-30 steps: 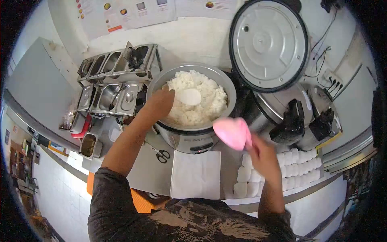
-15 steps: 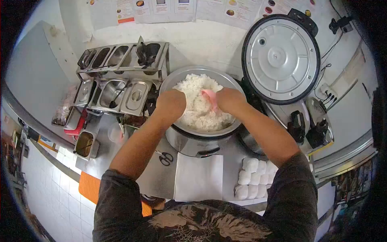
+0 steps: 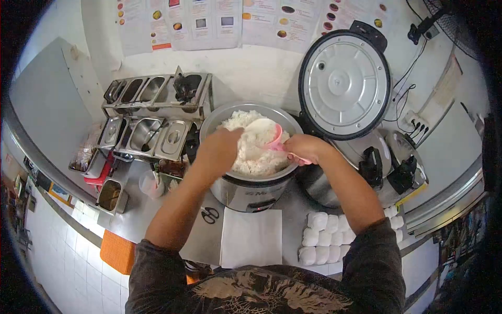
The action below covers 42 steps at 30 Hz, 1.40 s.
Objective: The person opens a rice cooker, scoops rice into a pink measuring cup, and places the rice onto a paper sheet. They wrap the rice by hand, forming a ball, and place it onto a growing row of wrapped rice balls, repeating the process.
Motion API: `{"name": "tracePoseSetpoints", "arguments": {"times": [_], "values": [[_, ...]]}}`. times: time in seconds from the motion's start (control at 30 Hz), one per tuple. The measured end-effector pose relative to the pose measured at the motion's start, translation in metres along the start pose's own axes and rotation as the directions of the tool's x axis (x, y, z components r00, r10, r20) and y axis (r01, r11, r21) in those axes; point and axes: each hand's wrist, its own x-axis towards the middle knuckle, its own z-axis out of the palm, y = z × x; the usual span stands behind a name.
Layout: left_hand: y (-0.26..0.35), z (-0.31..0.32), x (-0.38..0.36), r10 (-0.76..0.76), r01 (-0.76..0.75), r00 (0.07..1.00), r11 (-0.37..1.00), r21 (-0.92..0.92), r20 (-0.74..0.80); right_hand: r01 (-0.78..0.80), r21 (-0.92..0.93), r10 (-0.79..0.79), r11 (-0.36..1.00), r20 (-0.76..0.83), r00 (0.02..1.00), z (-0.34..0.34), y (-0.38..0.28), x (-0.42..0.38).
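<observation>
White rice fills a round metal cooker pot. My right hand, at the pot's right rim, grips the handle of a pink scoop, whose cup end lies over the rice. Closed over the left side of the rice is my left hand; what it holds, if anything, is hidden. A smooth white shape beside the scoop cannot be told clearly from the rice.
The open cooker lid stands at the back right. Metal trays are at the left, with scissors nearer. White paper lies before the cooker, wrapped white portions to its right.
The view has tilted up, so the counter things sit lower. The scoop has turned and its handle now shows in my right hand. A smooth white shape now shows beside it.
</observation>
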Motion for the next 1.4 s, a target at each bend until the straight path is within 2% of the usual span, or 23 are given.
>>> {"name": "tracePoseSetpoints", "arguments": {"times": [0.07,0.13,0.17,0.27,0.3,0.4,0.5,0.6,0.63,0.7,0.83,0.9,0.97,1.07,1.1,1.2,1.23,1.3,1.4], "values": [[0.029,0.006,-0.017,0.116,-0.117,0.993,0.993,-0.026,-0.032,0.064,0.104,-0.064,0.993,-0.004,0.998,0.008,0.011,-0.015],[0.055,0.026,-0.018,0.086,-0.082,0.994,0.995,-0.047,0.07,0.159,0.196,-0.149,0.968,-0.065,0.987,0.036,0.014,-0.04],[0.06,0.035,-0.017,0.067,-0.061,0.991,0.997,-0.056,0.119,0.155,0.194,-0.149,0.969,-0.042,0.988,0.045,0.025,-0.036],[0.059,0.046,-0.002,0.12,-0.119,0.99,0.993,-0.009,0.074,0.22,0.217,-0.179,0.951,-0.195,0.964,0.052,0.036,-0.056],[0.058,0.048,0.002,0.123,-0.123,0.991,0.992,-0.005,0.059,0.197,0.246,-0.16,0.949,-0.165,0.973,0.049,0.042,-0.058],[0.048,0.044,0.007,0.131,-0.132,0.991,0.991,0.01,0.027,0.159,0.125,-0.136,0.979,-0.172,0.976,0.042,0.056,-0.064],[0.046,0.033,0.005,0.15,-0.15,0.989,0.988,-0.026,-0.003,0.209,0.245,-0.166,0.947,-0.185,0.969,0.036,0.058,-0.077],[0.09,0.024,-0.028,0.111,-0.117,0.978,0.993,0.023,0.177,0.232,0.246,-0.18,0.941,-0.214,0.96,0.037,0.062,-0.078],[0.089,0.031,-0.031,0.13,-0.125,0.986,0.991,-0.056,0.101,0.242,0.21,-0.192,0.947,-0.232,0.954,0.041,0.063,-0.078],[0.074,0.048,-0.016,0.185,-0.18,0.98,0.981,-0.074,0.069,0.267,0.134,-0.224,0.954,-0.268,0.937,0.05,0.061,-0.079],[0.047,0.069,0.016,0.209,-0.209,0.977,0.978,-0.013,0.035,0.25,0.11,-0.219,0.962,-0.238,0.946,0.057,0.06,-0.08],[0.029,0.069,0.031,0.157,-0.162,0.983,0.986,0.041,0.091,0.247,0.117,-0.222,0.962,-0.195,0.955,0.057,0.065,-0.071],[0.032,0.039,0.03,0.079,-0.097,0.985,0.989,0.109,0.155,0.241,0.174,-0.212,0.955,-0.171,0.962,0.056,0.061,-0.077],[0.036,0.005,0.015,0.074,-0.068,0.995,0.993,-0.097,0.066,0.225,0.262,-0.197,0.938,-0.129,0.972,0.045,0.06,-0.077],[0.031,0.005,0.014,0.144,-0.144,0.979,0.989,-0.01,0.143,0.215,0.3,-0.19,0.929,-0.11,0.975,0.043,0.061,-0.075],[0.065,0.004,-0.009,0.266,-0.256,0.922,0.964,-0.072,0.283,0.225,0.274,-0.188,0.935,-0.154,0.97,0.048,0.059,-0.077],[0.062,0.019,-0.003,0.302,-0.296,0.931,0.953,-0.061,0.205,0.234,0.237,-0.197,0.943,-0.168,0.966,0.05,0.061,-0.075],[0.067,0.034,0.004,0.248,-0.252,0.954,0.968,0.004,0.168,0.256,0.161,-0.223,0.953,-0.196,0.955,0.054,0.064,-0.068],[0.071,0.042,0.01,0.15,-0.16,0.983,0.983,0.094,0.106,0.258,0.246,-0.225,0.935,-0.155,0.962,0.059,0.063,-0.073]]}}
